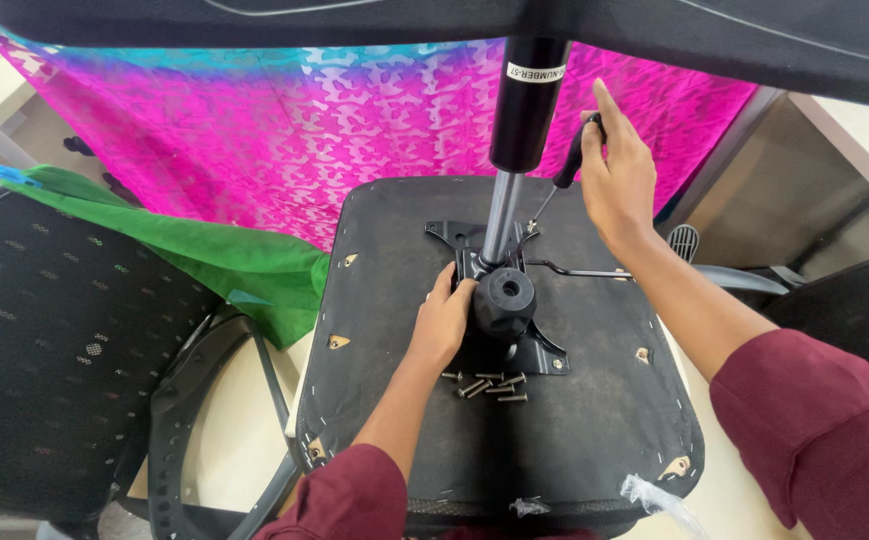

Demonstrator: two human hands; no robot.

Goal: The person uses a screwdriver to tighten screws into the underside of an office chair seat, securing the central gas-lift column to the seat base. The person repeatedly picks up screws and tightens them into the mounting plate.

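Two hands are at work: the left hand (444, 318) and the right hand (617, 172), each from a maroon sleeve. There is one upturned black chair seat (574, 420), with one black metal mechanism plate (539, 350) on it, one black round knob (505, 299) and one black-and-silver gas cylinder (514, 150). One black-handled screwdriver (566, 170) is in use. A small heap of loose dark screws (486, 385) lies there, about eight, hard to count exactly. One pink patterned cloth (254, 130) and one green cloth (204, 250) hang behind.
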